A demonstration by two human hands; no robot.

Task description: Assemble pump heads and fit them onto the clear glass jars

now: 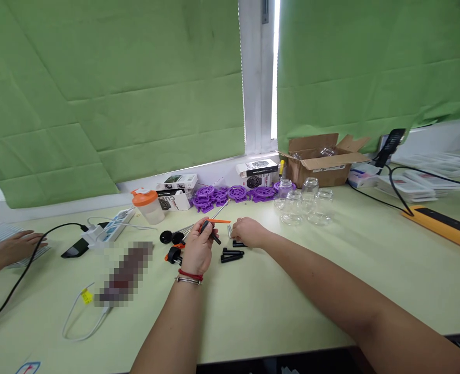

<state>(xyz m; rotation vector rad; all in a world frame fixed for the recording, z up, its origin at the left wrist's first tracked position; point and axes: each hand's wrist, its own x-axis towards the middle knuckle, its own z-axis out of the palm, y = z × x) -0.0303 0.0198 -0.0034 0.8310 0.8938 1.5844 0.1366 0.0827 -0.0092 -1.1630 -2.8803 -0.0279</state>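
Observation:
My left hand (198, 248), with a red string and a metal bangle at its wrist, is wrapped round a black part (215, 237) that has a flat orange strip (219, 221) at its top. Just right of it my right hand (247, 232) has its fingers bent down over small silver pieces (230, 231) on the table; whether it grips one is too small to tell. Several black tube-like parts (232, 255) lie below the right hand. Left of my left hand are round black pieces (166, 237) with metal rods and a black-and-orange part (173, 255).
Purple plastic parts (237, 194), small boxes (256, 167) and an orange-lidded shaker (151, 208) line the back. Glass jars (292, 208) and an open carton (323, 165) stand right. A power strip (117, 224), a blurred object (126, 274) and another person's hand (15, 248) are left.

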